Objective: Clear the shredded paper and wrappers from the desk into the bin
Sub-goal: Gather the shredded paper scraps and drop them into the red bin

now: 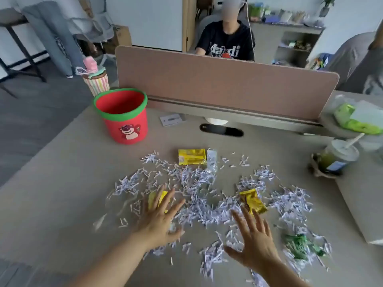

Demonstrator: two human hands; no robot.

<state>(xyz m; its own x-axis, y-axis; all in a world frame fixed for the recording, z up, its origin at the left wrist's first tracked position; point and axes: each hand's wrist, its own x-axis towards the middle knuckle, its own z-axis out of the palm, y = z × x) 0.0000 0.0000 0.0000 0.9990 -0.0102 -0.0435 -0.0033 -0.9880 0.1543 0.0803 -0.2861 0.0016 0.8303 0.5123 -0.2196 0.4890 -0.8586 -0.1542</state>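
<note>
With both my left hand (159,219) and right hand (256,239) spread flat and empty over the shredded paper (199,204), I would rake scraps together before lifting toward the red bin (122,116) at eleven o'clock.

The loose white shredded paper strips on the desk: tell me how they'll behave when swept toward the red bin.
The loose white shredded paper strips are small, separate pieces, so they will probably scatter rather than move as one mass. They look thin and light, so a fast sweep may flick some away. The left hand and right hand are spread flat, which suits gathering them.
</note>
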